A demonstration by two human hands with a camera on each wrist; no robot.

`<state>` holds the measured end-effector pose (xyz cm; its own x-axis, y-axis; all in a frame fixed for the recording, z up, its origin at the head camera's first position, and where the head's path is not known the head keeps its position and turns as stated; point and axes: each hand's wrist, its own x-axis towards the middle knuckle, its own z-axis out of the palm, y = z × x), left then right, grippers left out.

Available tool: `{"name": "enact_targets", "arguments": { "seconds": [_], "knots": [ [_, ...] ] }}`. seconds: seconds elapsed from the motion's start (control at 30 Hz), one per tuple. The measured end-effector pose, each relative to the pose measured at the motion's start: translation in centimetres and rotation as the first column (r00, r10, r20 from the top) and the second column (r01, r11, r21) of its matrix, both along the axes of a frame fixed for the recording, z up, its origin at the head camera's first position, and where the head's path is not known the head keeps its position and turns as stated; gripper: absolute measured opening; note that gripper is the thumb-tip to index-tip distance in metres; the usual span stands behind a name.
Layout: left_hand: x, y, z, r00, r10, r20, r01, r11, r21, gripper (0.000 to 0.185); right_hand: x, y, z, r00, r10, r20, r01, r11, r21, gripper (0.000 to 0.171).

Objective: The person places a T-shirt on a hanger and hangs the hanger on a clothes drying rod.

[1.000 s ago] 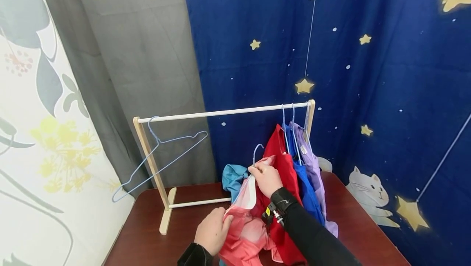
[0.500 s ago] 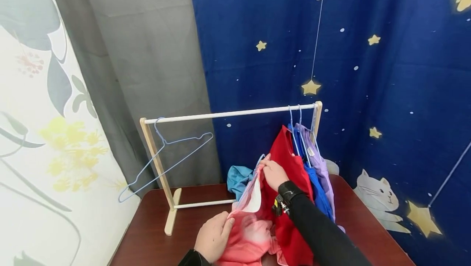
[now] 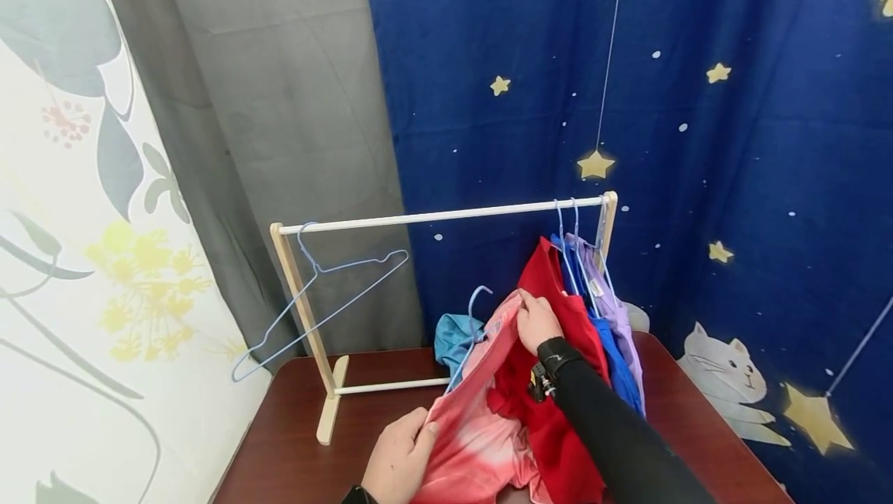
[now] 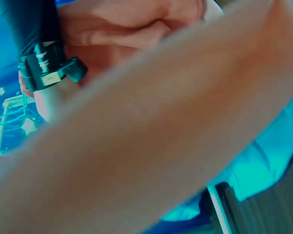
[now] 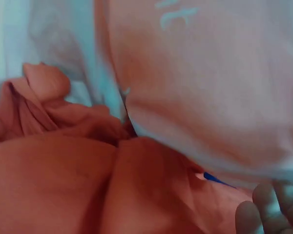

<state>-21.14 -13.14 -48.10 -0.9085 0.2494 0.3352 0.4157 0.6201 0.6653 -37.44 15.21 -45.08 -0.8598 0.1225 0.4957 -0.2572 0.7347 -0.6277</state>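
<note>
Both my hands grip the pink tie-dye shirt (image 3: pixel 481 434) over the table (image 3: pixel 293 442): right hand (image 3: pixel 539 324) pinching its collar high, left hand (image 3: pixel 398 457) clutching the hem, spreading it around the blue wire hanger (image 3: pixel 476 304).

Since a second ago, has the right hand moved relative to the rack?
Yes. The right hand moved rightward along the rack rail, toward the hung red garment.
</note>
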Motion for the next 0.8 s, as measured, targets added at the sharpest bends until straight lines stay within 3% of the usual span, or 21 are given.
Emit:
{"name": "enact_targets", "arguments": {
  "seconds": [0.1,0.17,0.3,0.37,0.43,0.53,0.7,0.8],
  "knots": [
    [-0.5,0.7,0.5,0.999,-0.012,0.037,0.009,0.996,0.086,0.018,0.8,-0.4,0.1,0.999,0.046,-0.002,-0.046,0.997,-0.068,0.049],
    [-0.8,1.2,1.0,0.998,-0.018,0.053,0.011,0.992,0.13,0.015,1.6,-1.1,0.6,0.991,0.131,-0.009,-0.132,0.986,-0.104,0.051],
    [-1.1,2.6,2.0,0.999,-0.035,0.025,0.03,0.983,0.179,0.014,3.2,-2.7,2.0,0.934,0.358,0.005,-0.357,0.932,-0.064,0.048],
    [-1.1,3.2,2.4,0.999,-0.046,-0.001,0.045,0.981,0.187,0.013,3.7,-3.6,2.6,0.911,0.412,0.002,-0.412,0.911,-0.021,0.042],
    [-1.1,3.9,2.8,0.996,-0.082,-0.022,0.084,0.978,0.191,0.013,3.8,-4.1,3.3,0.918,0.396,-0.013,-0.396,0.918,-0.011,0.031],
    [-0.9,5.0,3.8,0.984,-0.175,0.001,0.172,0.966,0.192,0.021,3.6,-4.1,4.5,0.943,0.332,-0.029,-0.333,0.938,-0.096,0.023],
    [-0.9,6.4,5.7,0.936,-0.339,0.098,0.307,0.919,0.246,0.049,2.8,-3.0,6.6,0.963,0.269,-0.023,-0.268,0.943,-0.199,0.032],
    [-1.6,7.5,6.4,0.917,-0.387,0.094,0.345,0.89,0.299,0.054,2.4,-2.2,7.8,0.972,0.235,-0.024,-0.234,0.946,-0.223,0.038]
  ]
}}
